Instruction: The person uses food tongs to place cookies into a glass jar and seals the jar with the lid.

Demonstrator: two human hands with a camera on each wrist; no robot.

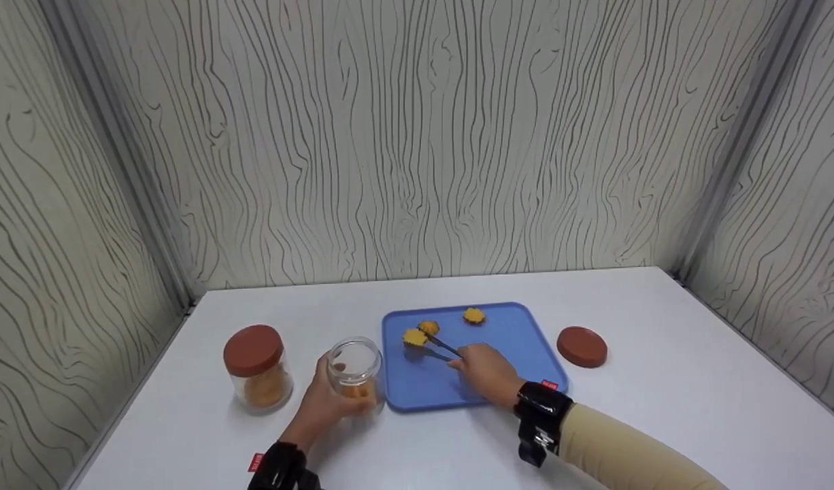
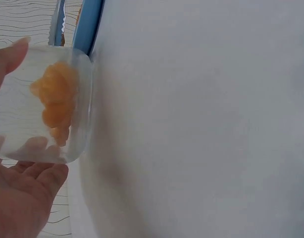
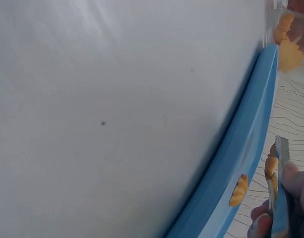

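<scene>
My left hand (image 1: 327,407) holds an open clear jar (image 1: 355,365), thumb on one side and fingers round the other. Inside, in the left wrist view, orange-yellow cookies (image 2: 57,96) lie at its bottom. Metal tongs (image 1: 443,354) are gripped in my right hand (image 1: 488,376), their tips pointing left over the blue tray (image 1: 485,381). Between the tong tips sits a yellow scalloped cookie (image 1: 415,337), also seen between the serrated arms in the right wrist view. Two more cookies lie on the tray, one (image 1: 428,327) just behind the tips and another (image 1: 474,316) near the back edge.
At the left stands a second jar (image 1: 264,391) of cookies, closed with a red-brown lid (image 1: 254,350). A loose red-brown lid (image 1: 582,346) lies right of the tray on the white table (image 1: 669,381). A patterned wall panel (image 1: 417,150) rises behind.
</scene>
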